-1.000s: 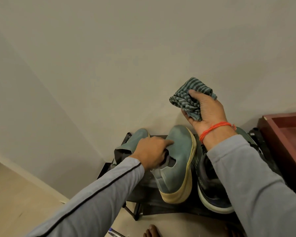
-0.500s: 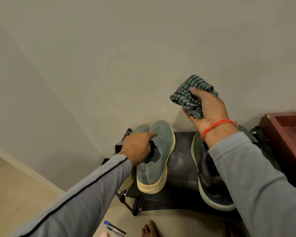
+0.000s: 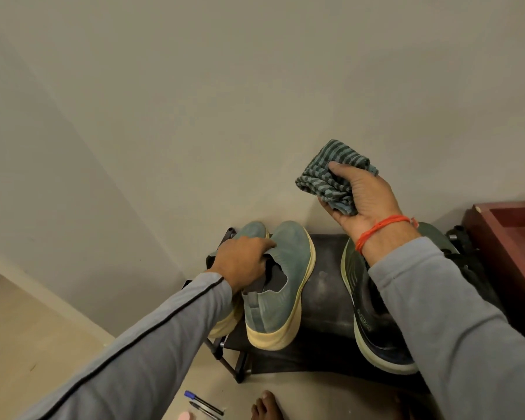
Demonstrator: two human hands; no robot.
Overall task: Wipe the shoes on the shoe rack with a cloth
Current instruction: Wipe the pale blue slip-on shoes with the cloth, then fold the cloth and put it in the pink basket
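Two grey-green slip-on shoes with cream soles stand side by side at the left end of the black shoe rack (image 3: 325, 286). My left hand (image 3: 243, 262) grips the collar of the right-hand slip-on shoe (image 3: 285, 286), fingers curled into its opening. The other slip-on shoe (image 3: 250, 231) is mostly hidden behind that hand. My right hand (image 3: 364, 198) holds a folded striped teal cloth (image 3: 328, 174) up in the air above the rack, against the wall. A dark sneaker (image 3: 373, 322) with a pale sole stands on the rack under my right forearm.
A reddish-brown wooden cabinet (image 3: 509, 237) stands right of the rack. The wall corner closes in behind and to the left. Two pens (image 3: 203, 404) lie on the tiled floor beside a bare foot (image 3: 264, 407) in front of the rack.
My left hand moved the slip-on shoe leftward and set it down beside its pair at the rack's left end. The right hand with the cloth stayed raised, nearly still.
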